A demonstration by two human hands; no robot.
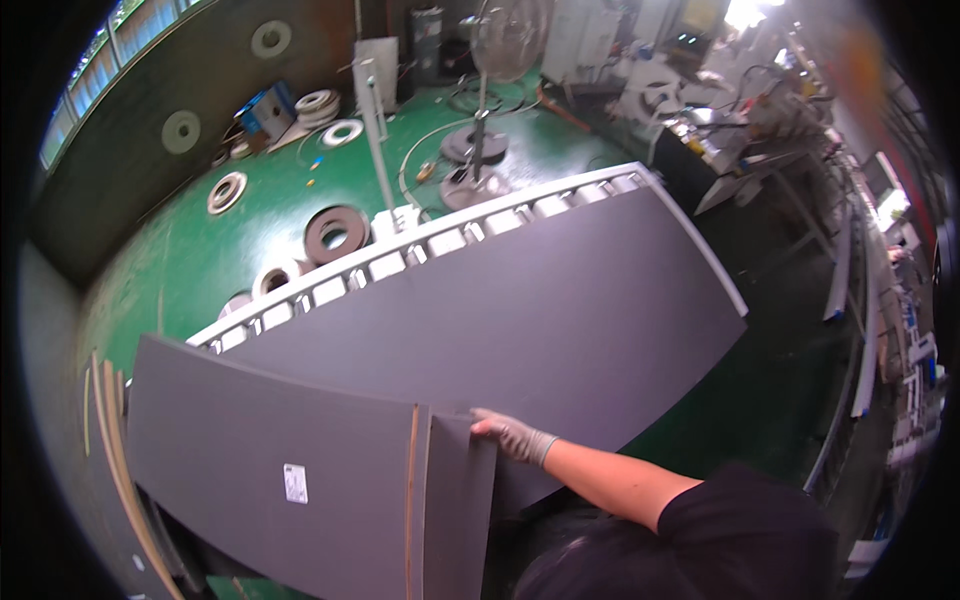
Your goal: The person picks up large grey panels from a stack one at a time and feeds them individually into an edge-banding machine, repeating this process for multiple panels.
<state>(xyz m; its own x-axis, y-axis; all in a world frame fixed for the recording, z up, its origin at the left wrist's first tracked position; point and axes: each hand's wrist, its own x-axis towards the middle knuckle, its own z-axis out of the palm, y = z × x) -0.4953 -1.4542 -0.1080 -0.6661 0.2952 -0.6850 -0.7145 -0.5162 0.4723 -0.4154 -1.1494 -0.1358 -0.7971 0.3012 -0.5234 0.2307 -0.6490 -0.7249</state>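
Observation:
My right hand [510, 435], in a pale work glove, reaches in from the lower right. Its fingers are closed over the top corner of a narrow grey panel [458, 500]. Against that panel's left side stands a wide grey panel [230, 430] with a small white label [296, 483]; a thin brown strip [412, 490] runs down its right edge. Behind them, a large flat grey board [480, 310] lies tilted on a white slotted frame [415, 245]. My left hand is out of view.
Long brown strips [125, 470] stand at the left. Beyond the frame, rolls of edging [335, 233] and a standing fan [508, 40] are on the green floor [250, 240]. A cluttered workbench [740, 150] is at the far right, with long white profiles [868, 340] nearer.

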